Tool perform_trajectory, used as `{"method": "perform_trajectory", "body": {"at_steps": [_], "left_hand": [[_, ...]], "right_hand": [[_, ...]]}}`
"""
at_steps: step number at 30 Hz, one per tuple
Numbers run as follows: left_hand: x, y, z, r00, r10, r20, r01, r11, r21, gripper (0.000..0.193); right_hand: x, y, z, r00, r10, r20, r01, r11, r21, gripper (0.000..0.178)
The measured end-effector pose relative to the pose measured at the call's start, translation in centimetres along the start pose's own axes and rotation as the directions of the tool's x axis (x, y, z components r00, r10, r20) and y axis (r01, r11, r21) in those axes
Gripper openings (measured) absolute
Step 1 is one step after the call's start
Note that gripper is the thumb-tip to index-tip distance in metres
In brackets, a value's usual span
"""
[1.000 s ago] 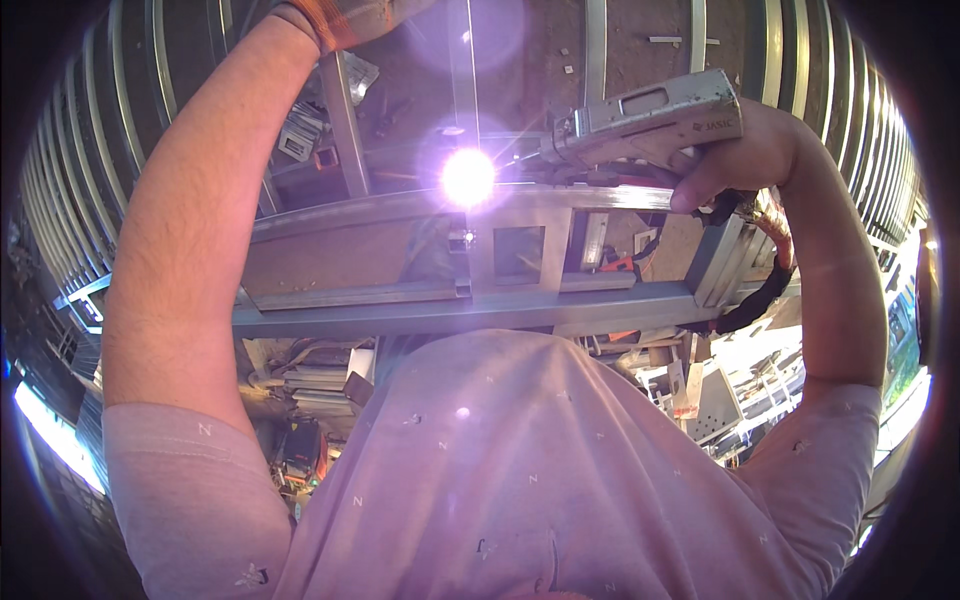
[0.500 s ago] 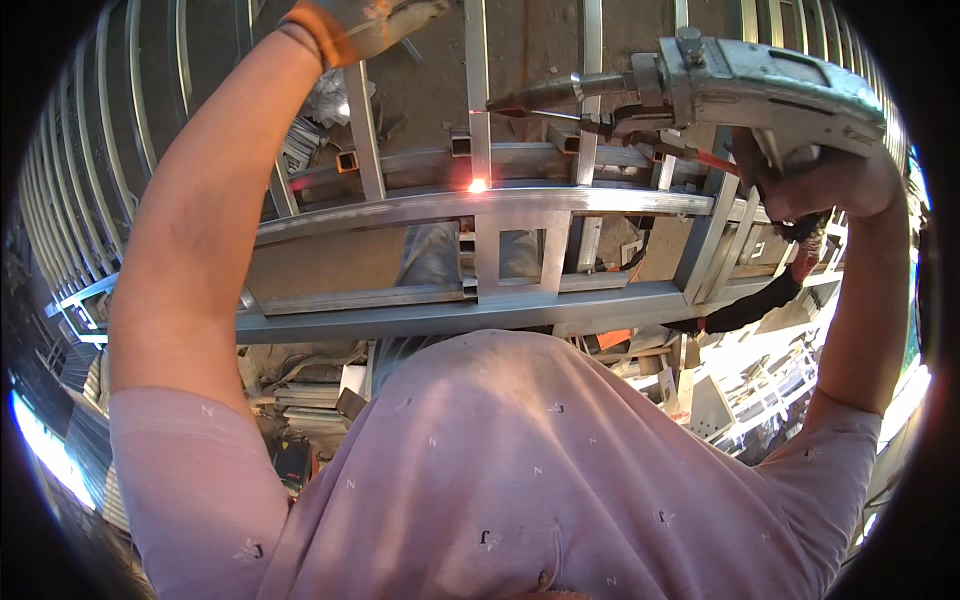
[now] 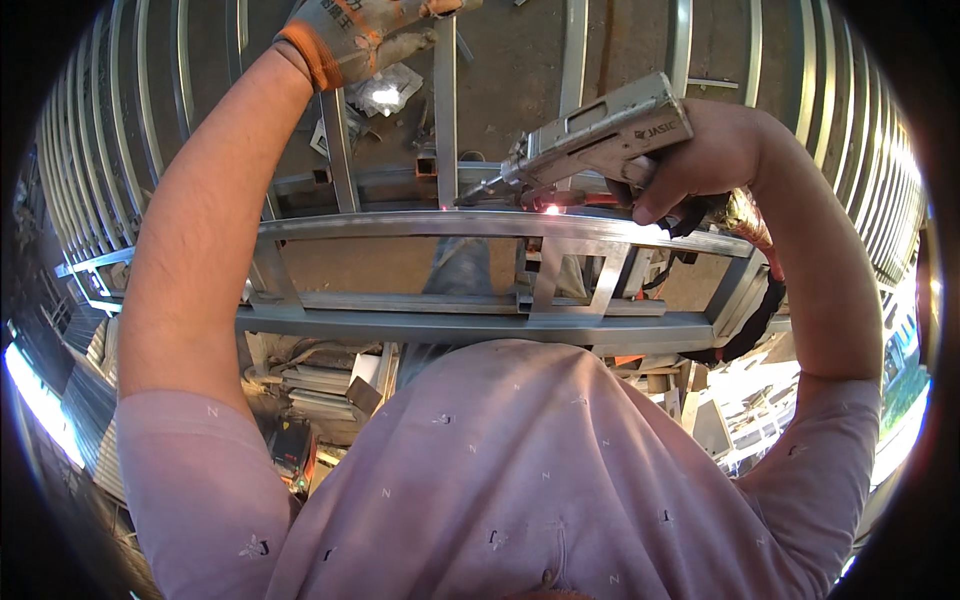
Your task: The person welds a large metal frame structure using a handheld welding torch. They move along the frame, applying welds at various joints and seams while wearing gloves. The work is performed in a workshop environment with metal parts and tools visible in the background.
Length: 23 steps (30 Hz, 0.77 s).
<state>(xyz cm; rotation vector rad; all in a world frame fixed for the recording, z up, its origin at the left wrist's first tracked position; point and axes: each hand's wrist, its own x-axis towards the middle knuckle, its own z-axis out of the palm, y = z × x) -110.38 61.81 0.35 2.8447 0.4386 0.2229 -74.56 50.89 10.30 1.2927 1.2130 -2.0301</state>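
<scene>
My right hand (image 3: 700, 150), bare, is wrapped round the grip of a grey metal handheld welding gun (image 3: 600, 128). The gun slants down to the left. Its narrow tip is close to where an upright metal bar (image 3: 446, 110) meets a long curved metal rail (image 3: 380, 225); whether it touches I cannot tell. A small red light spot lies beside the tip, and a hot bright glow shows on the rail below the gun. My left hand (image 3: 350, 40), in a grey and orange work glove, is closed at that bar's upper part, partly cut off by the picture's top edge.
Rows of upright metal bars (image 3: 140, 120) curve away on both sides. A lower metal beam (image 3: 470, 325) runs before my body, with a small square frame (image 3: 575, 280) above it. A black cable (image 3: 750, 330) hangs from the gun. Metal offcuts (image 3: 320, 385) lie below.
The welding gun has come down and left, its tip now close to the rail. My left hand has come further into view, with its fingers across the bar. The view has shifted.
</scene>
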Motion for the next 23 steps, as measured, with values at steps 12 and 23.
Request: {"method": "perform_trajectory", "body": {"at_steps": [12,23], "left_hand": [[0.2,-0.1,-0.3,1.000,-0.004,0.013,0.004,0.999,-0.032,0.057],[0.5,0.2,1.0,0.997,-0.028,0.072,0.015,0.985,0.173,0.059]], "right_hand": [[2.6,0.0,-0.6,0.995,0.071,0.071,-0.071,0.997,-0.002,0.035],[4.3,1.6,-1.1,0.984,-0.070,0.163,0.071,0.997,0.003,0.032]]}}
